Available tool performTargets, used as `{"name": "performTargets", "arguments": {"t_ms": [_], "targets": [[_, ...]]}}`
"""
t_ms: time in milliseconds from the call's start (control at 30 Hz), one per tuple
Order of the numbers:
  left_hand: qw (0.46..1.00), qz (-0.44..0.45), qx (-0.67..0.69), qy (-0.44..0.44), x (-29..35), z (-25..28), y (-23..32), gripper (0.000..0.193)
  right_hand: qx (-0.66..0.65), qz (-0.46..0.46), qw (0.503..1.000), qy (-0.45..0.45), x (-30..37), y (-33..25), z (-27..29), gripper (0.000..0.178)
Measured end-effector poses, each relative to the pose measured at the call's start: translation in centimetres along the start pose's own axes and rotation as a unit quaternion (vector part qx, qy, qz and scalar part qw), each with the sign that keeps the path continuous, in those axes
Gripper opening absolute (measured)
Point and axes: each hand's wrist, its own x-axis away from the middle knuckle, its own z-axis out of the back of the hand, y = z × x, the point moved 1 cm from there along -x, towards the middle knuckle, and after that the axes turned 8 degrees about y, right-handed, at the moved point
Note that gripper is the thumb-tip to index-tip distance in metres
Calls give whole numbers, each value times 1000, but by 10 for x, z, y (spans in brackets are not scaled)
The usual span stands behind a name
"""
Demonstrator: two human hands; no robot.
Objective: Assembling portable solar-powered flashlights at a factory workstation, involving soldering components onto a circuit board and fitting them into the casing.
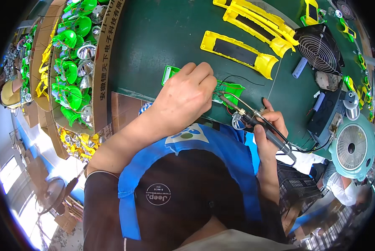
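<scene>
My left hand [187,95] bends its fingers over a green plastic lamp housing [237,90] at the near edge of the table, pressing it down; its fingertips are partly hidden. A small circuit board with thin wires shows beside these fingers, in the housing. In my right hand [272,125] is a soldering iron [251,119], with a thin metal tube running alongside it. The iron's tip points left and touches or nearly touches the board; I cannot tell which. A silver reflector cup [238,121] hangs below the housing.
Yellow plastic housings [239,54] lie on the green table [154,37]. At the right are a black fan [320,49], a blue cylindrical battery [299,67] and a teal fan [350,144]. On the left, a cardboard box [103,62] holds several green lamp parts [72,73].
</scene>
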Motion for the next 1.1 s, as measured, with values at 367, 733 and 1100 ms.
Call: {"name": "performTargets", "arguments": {"t_ms": [367,733,1100], "targets": [[1000,12,-15,-25,-2,1,3,20,-101,-30,991,84,8,11,12,30],[999,27,-24,-29,-5,0,7,21,-131,44,985,108,-17,2,30,41],[993,55,22,-105,-20,15,8,18,-127,58,983,116,-20,9,45,39]]}}
